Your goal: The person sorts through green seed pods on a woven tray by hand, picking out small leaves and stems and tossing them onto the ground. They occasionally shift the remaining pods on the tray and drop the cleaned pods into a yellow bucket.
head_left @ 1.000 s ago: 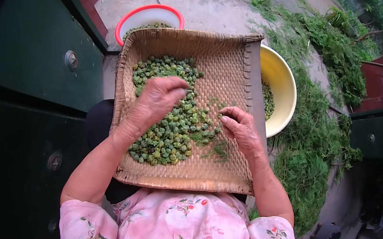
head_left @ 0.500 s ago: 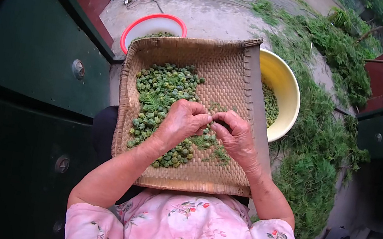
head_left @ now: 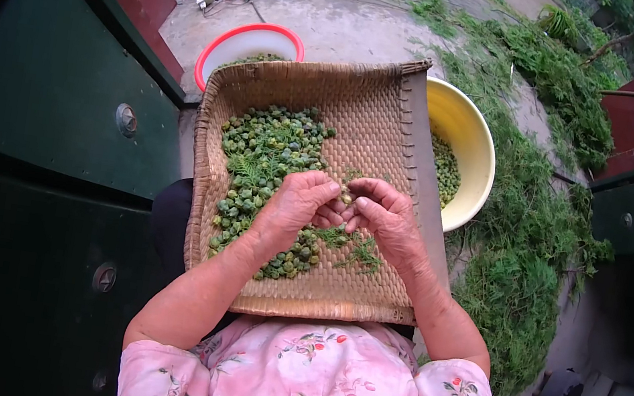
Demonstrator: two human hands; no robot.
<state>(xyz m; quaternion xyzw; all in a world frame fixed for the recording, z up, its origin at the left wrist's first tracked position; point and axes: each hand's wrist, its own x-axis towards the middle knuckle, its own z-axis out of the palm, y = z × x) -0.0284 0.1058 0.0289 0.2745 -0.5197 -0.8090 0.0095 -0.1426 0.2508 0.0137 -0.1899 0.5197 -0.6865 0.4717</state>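
Note:
A woven basket tray (head_left: 373, 145) rests on my lap, with a pile of green seed cones (head_left: 272, 139) along its left side. My left hand (head_left: 296, 203) and my right hand (head_left: 385, 217) meet above the tray's middle, their fingertips nearly touching. Between the fingers shows a small yellowish-green cone (head_left: 346, 197); the fingers of both hands are bent round it. Green leafy sprigs (head_left: 362, 254) lie on the weave just below my right hand.
A yellow basin (head_left: 479, 152) of cones stands right of the tray, a red-rimmed white basin (head_left: 245, 44) behind it. Cut green branches (head_left: 512, 282) cover the ground at right. Dark green doors (head_left: 66, 82) stand at left. A power strip (head_left: 206, 1) lies at the back.
My fingertips have parted a little and turned, so that the small cone between them now shows. The view has shifted slightly.

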